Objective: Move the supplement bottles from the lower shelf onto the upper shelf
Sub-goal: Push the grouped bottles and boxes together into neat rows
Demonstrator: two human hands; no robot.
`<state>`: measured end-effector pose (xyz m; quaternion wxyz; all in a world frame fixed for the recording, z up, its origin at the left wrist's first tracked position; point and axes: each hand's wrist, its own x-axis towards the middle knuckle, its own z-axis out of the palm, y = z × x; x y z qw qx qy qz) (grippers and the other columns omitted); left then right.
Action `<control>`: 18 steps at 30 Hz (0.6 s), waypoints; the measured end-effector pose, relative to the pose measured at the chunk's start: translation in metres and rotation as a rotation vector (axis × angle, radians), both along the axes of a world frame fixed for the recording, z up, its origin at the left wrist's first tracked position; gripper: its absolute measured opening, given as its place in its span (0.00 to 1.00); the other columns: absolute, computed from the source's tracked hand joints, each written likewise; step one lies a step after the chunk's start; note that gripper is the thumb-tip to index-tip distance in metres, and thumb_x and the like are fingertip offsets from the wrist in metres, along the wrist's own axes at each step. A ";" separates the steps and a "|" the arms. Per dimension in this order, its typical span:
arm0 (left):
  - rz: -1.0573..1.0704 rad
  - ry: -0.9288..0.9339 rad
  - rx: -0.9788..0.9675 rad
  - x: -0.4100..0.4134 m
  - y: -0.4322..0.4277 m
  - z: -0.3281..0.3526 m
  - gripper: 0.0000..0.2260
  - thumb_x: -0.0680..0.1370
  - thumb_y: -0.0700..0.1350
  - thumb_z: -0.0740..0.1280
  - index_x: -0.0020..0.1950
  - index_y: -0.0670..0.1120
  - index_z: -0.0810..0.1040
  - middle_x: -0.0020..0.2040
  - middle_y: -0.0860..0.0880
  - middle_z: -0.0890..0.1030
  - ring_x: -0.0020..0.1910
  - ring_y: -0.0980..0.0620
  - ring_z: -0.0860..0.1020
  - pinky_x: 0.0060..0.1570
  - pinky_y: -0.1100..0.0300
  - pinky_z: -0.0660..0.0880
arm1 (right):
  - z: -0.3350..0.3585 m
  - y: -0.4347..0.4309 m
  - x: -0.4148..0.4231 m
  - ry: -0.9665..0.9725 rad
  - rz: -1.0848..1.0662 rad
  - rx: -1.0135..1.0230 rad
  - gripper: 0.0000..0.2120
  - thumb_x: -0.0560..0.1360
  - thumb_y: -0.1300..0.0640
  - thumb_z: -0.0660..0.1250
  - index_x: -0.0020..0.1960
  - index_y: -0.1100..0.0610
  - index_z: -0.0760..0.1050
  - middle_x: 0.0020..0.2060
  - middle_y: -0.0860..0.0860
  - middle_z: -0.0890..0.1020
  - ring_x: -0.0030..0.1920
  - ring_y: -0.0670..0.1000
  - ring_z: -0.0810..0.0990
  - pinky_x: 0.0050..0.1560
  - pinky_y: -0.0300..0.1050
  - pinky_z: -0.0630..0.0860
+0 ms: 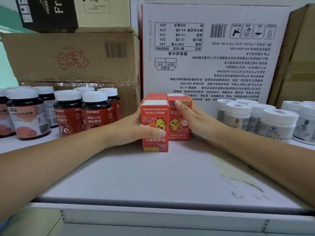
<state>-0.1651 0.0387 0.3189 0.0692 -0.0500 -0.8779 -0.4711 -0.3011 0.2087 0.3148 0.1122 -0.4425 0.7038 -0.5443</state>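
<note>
Gripping the front red box (154,128) on the white shelf (136,176), the left hand (133,128) wraps its side; the right hand (192,120) clasps the neighbouring red box (177,125); dark supplement bottles (81,111) stand left, white bottles (265,120) right.

Glossy printed card on the red cartons (155,126). Dark glossy bottles (95,113) under smooth white plastic caps (94,96). Matt, chipped paint on the shelf (153,176); rough brown corrugated cardboard box (68,57) behind.

Both hands — left hand (134,128), right hand (196,120) — clasp red boxes (154,114) standing on the shelf (136,172)
</note>
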 end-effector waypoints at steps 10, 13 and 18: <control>0.213 0.226 -0.040 0.017 0.016 0.034 0.55 0.66 0.47 0.76 0.80 0.50 0.40 0.78 0.60 0.55 0.55 0.82 0.67 0.50 0.81 0.68 | 0.042 0.016 0.029 0.200 -0.189 -0.153 0.30 0.81 0.44 0.56 0.79 0.49 0.50 0.78 0.45 0.56 0.73 0.42 0.59 0.72 0.43 0.58; 0.208 0.268 -0.158 0.037 0.023 0.056 0.52 0.64 0.58 0.79 0.77 0.59 0.48 0.75 0.64 0.57 0.66 0.78 0.61 0.62 0.77 0.63 | 0.058 0.023 0.043 0.354 -0.174 -0.203 0.29 0.82 0.46 0.56 0.79 0.50 0.51 0.77 0.46 0.58 0.74 0.43 0.58 0.75 0.48 0.57; 0.407 0.422 -0.332 0.086 0.005 0.086 0.37 0.73 0.62 0.68 0.79 0.56 0.57 0.75 0.63 0.65 0.71 0.65 0.65 0.66 0.63 0.64 | 0.083 0.023 0.089 0.485 -0.068 -0.182 0.27 0.82 0.46 0.56 0.78 0.48 0.52 0.76 0.44 0.61 0.73 0.42 0.62 0.73 0.48 0.61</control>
